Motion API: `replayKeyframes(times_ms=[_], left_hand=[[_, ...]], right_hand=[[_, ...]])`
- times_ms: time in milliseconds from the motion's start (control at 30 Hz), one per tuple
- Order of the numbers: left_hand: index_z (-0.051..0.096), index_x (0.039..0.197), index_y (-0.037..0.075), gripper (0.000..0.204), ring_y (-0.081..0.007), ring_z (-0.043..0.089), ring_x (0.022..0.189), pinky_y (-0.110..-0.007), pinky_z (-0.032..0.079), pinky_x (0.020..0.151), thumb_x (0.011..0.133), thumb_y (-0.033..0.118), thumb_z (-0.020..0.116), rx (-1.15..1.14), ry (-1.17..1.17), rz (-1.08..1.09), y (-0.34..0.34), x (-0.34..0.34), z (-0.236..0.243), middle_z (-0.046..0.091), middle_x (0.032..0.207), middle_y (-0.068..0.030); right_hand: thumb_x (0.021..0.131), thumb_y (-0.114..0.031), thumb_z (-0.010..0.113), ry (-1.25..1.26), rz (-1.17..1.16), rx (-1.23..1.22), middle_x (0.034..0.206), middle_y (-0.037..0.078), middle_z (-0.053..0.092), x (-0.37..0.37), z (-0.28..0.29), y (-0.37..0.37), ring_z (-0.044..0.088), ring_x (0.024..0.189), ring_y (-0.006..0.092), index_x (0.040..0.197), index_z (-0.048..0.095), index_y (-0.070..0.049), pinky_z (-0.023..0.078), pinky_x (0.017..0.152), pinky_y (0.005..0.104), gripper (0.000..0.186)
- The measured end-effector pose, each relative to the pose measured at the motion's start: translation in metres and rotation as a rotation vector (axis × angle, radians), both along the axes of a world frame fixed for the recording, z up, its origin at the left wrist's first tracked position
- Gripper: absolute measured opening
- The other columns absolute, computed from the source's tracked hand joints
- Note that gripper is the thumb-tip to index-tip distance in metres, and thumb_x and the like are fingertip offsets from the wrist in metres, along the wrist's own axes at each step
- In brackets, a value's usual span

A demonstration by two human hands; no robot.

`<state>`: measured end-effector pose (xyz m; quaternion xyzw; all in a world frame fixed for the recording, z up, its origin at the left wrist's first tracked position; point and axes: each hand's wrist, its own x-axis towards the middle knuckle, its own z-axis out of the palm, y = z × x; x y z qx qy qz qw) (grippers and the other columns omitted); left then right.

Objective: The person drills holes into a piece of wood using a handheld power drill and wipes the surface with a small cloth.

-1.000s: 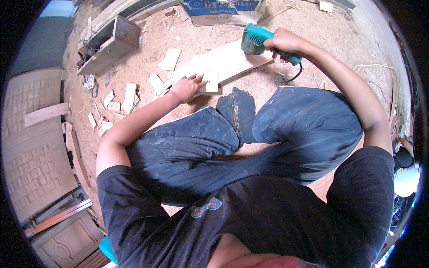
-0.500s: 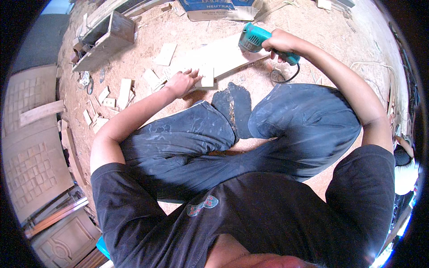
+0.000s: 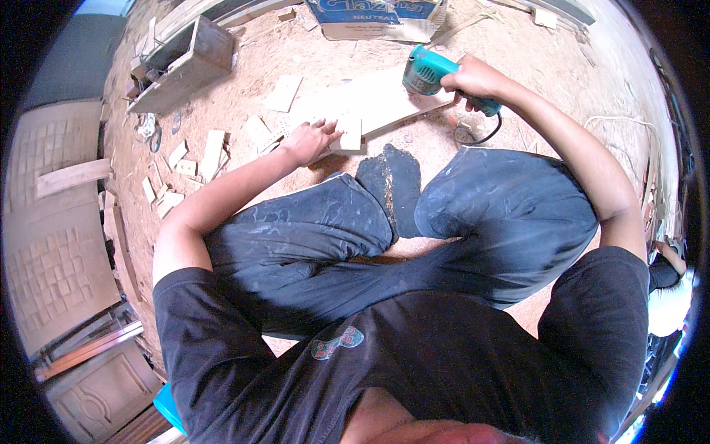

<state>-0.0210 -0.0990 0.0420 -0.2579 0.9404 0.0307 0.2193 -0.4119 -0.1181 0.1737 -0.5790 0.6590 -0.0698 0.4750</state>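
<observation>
While the left grip (image 3: pixel 307 142) is laid, fingers slightly spread, at the left end of the long, pale wooden board (image 3: pixel 388 101) — by a small, rectangular pale wooden piece (image 3: pixel 352 138) — a teal, hard-cased power tool (image 3: pixel 429 72) is held at the board's right end, its handle enclosed by the right grip (image 3: pixel 475 80). The tool should be fairly heavy and rigid, best held there; the board seems stiff, best steadied flat-handed.
</observation>
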Motion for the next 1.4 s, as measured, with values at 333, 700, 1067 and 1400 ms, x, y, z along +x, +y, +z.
replayKeyframes(times_ms=[333,700,1067,1400], left_hand=[[0.049,0.141,0.014,0.050,-0.0279,0.048,0.134,-0.042,0.050,0.096,0.092,0.023,0.058,-0.025,-0.015,0.002,0.000,0.002,-0.005,0.045,0.148,-0.0102],[0.049,0.141,0.012,0.051,-0.0278,0.053,0.127,-0.041,0.051,0.095,0.092,0.025,0.059,-0.041,0.014,-0.029,0.000,0.001,-0.003,0.049,0.142,-0.0111],[0.050,0.140,0.012,0.051,-0.0277,0.054,0.125,-0.041,0.052,0.093,0.092,0.025,0.059,-0.041,0.030,-0.046,0.000,0.002,-0.003,0.051,0.139,-0.0109],[0.048,0.142,0.012,0.051,-0.0276,0.053,0.127,-0.040,0.052,0.094,0.092,0.023,0.058,-0.065,0.000,-0.036,0.001,0.004,-0.007,0.050,0.141,-0.0119]], right_hand=[[0.076,-0.021,0.063,0.038,0.043,-0.014,0.065,0.013,0.065,0.003,0.012,0.004,0.063,0.046,0.0197,0.083,0.065,0.008,0.051,0.040,0.0339,0.030],[0.080,-0.024,0.064,0.024,0.017,0.037,0.060,0.014,0.059,0.008,0.008,0.008,0.062,0.044,0.0231,0.073,0.059,0.007,0.051,0.041,0.0365,0.033],[0.082,-0.025,0.065,0.049,0.036,0.028,0.056,0.014,0.059,0.008,0.005,0.006,0.064,0.045,0.0234,0.070,0.058,0.007,0.051,0.041,0.0352,0.035],[0.080,-0.025,0.064,0.040,0.079,-0.040,0.061,0.014,0.063,0.006,0.021,0.005,0.063,0.044,0.0213,0.075,0.062,0.009,0.051,0.039,0.0336,0.034]])
